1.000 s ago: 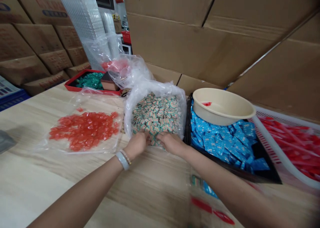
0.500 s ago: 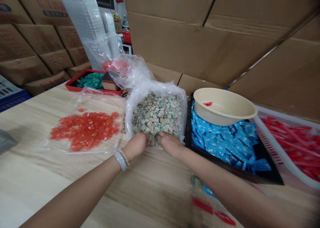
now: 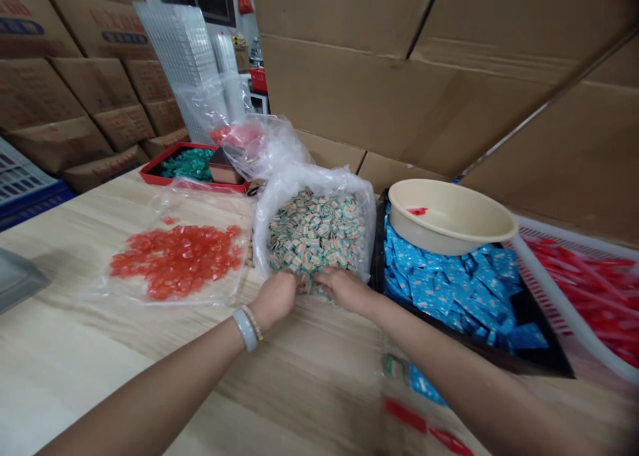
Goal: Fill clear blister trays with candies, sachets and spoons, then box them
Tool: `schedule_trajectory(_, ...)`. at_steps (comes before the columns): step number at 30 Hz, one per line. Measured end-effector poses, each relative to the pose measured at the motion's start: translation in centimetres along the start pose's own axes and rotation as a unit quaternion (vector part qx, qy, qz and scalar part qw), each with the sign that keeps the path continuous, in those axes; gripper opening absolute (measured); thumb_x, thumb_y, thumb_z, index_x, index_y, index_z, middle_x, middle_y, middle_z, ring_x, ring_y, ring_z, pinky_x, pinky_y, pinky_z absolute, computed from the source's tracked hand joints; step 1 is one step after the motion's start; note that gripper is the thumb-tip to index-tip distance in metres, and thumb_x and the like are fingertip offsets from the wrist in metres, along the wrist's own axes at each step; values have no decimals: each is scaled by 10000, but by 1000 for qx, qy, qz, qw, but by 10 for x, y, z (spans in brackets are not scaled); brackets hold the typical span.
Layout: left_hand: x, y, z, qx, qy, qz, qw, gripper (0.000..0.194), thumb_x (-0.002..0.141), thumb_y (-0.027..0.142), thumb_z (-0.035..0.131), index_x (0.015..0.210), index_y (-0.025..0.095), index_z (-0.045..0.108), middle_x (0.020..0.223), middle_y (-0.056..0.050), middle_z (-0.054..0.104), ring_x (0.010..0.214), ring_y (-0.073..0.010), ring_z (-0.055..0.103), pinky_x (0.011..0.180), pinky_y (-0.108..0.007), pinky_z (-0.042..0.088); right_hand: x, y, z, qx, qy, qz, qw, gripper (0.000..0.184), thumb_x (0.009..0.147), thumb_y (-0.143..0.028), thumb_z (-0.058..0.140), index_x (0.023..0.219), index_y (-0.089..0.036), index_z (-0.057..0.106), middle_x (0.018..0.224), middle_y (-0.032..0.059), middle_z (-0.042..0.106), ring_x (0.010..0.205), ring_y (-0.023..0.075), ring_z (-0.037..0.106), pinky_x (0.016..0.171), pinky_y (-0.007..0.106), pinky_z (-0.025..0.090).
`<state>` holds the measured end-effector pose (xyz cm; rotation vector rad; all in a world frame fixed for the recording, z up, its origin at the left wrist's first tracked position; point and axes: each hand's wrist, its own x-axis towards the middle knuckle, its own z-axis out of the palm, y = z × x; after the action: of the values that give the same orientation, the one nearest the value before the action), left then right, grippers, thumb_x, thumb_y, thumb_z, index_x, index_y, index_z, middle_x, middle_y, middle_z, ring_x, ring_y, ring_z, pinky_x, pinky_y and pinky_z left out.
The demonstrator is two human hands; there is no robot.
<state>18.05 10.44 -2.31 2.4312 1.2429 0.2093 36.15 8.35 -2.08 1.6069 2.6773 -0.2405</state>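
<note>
Left to right: one plastic sheet [image 3: 120, 289] of loose red wrapped candies at 10 o'clock from the hands; one red tray [image 3: 164, 175] of green candies [image 3: 187, 165] at 11 o'clock; one clear plastic bag [image 3: 264, 243] of small striped wrapped candies [image 3: 317, 233] at 12 o'clock; one beige basin [image 3: 449, 216] sitting on blue sachets [image 3: 449, 296] in one black tray [image 3: 449, 331] at 2 o'clock. Left hand [image 3: 274, 301] and right hand [image 3: 342, 289], both half-curled, press into the striped candies at the bag's near lip, just apart; how much they hold cannot be told.

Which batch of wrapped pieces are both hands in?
The teal-and-tan striped pieces in the open clear plastic bag: the left hand and right hand touch them at its front; the red pieces and blue packets lie apart.
</note>
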Motion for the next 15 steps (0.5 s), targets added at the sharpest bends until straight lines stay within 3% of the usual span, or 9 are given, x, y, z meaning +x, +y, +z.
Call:
schedule_trajectory(4,0,-1,-2,-32,14,19,999,216,758,118,415,811,137,623,842,-85,637,781,-168,574,715,-258,417,-1,-4,0,-31,-8,4,999,278,788,-119,379,974,-190,574,863,51,577,774,167,533,638,241,345)
schedule_trajectory(8,5,5,-3,-71,2,84,994,218,762,131,423,877,167,604,889,-41,638,816,-143,564,738,-225,412,-4,-9,1,-36,3,26,999,252,783,-119,382,945,-182,565,893,54,559,788,168,526,667,254,348)
schedule_trajectory(13,11,16,2,-2,-18,57,998,194,737,108,421,778,120,610,785,-101,619,702,-184,565,657,-276,420,-9,-10,3,-16,27,39,999,197,747,-102,424,867,-169,566,908,58,533,861,174,492,722,255,354)
schedule_trajectory(15,9,18,3,10,-15,58,998,200,738,105,413,771,124,609,842,-103,602,727,-180,555,667,-275,417,-12,-10,4,-3,35,40,999,192,740,-94,434,854,-171,568,895,52,533,864,173,484,735,260,355)
